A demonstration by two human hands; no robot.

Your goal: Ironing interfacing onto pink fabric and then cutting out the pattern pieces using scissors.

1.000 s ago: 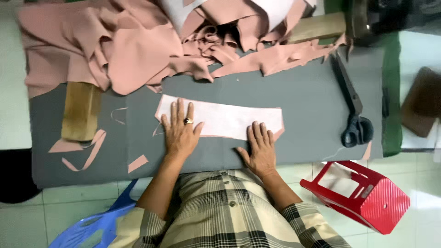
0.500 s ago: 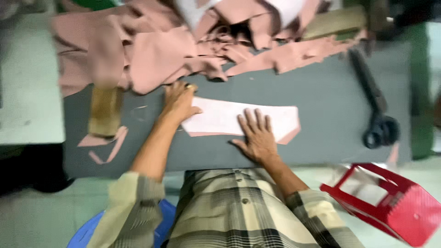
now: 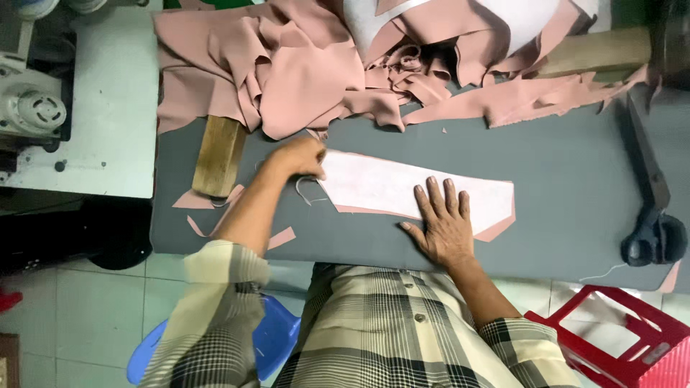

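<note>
- Grey cloth covered the cutting table (image 3: 575, 179), which filled the middle of the head view, with pale tiled floor (image 3: 93, 302) below it at 6 o'clock.
- I saw my left hand (image 3: 298, 156) at about 10 o'clock from the frame's centre, fingers curled narrow onto the left end of the white pattern piece (image 3: 388, 185); whether they pinched its edge or only pressed it, I could not tell.
- My right hand (image 3: 443, 226) lay flat, palm down, fingers straight and slightly spread, on the pattern piece's lower right part; it gripped nothing.
- That pattern piece sat on a cut pink fabric panel (image 3: 499, 228), whose edge showed along the bottom and at the right corner, towards 4 o'clock.
- At 12 o'clock a heap of pink fabric (image 3: 302, 79) was piled across the far edge of the table, trailing ragged strips to 2 o'clock.
- A wooden block (image 3: 219, 154) stood just beside my left forearm at 9 o'clock, with pink offcuts (image 3: 284, 237) near it on the grey cloth.
- A second, longer wooden block (image 3: 593, 52) lay at 1 o'clock, partly under the fabric.
- Large black shears (image 3: 650, 208) rested well apart from both hands at 3 o'clock, handles towards me.
- A sewing machine (image 3: 32, 108) stood on a white table at 10 o'clock.
- A red plastic stool (image 3: 618, 338) was at 5 o'clock and a blue one (image 3: 277, 338) at 7 o'clock, under my plaid shirt.
</note>
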